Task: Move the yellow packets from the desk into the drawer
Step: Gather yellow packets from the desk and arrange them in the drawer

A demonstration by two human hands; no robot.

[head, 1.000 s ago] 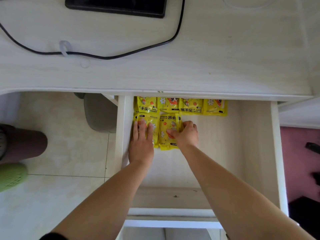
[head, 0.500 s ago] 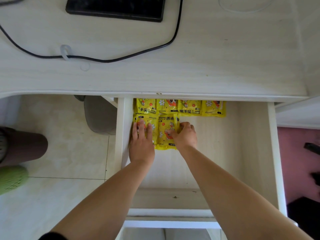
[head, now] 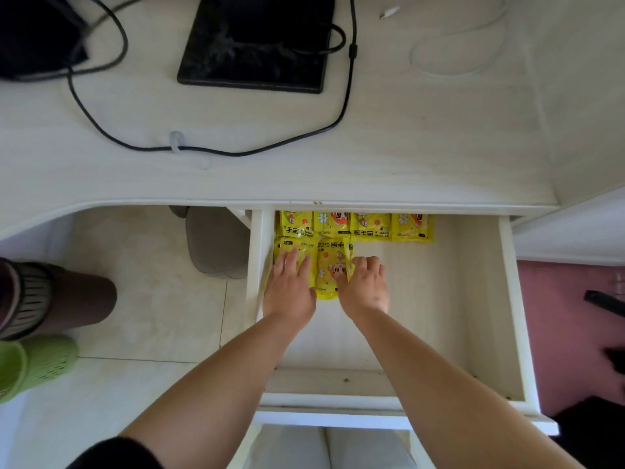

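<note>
While we reach into the open drawer (head: 508, 299) at mid-frame, our left hand (head: 289, 287) lies flat, fingers straight, on one yellow packet (head: 287, 244) by its left wall; our right hand (head: 364, 287) pinches the neighbouring packet (head: 328, 267) with curled fingers. Four more packets (head: 368, 229) line the back, under the bench (head: 406, 147).

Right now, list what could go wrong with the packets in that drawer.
The right hand pinches the right front packet by its raised edge; it may settle crooked or folded.
The left hand presses on the left front packet, which meets the back row; a forward push could slide that row askew.
</note>
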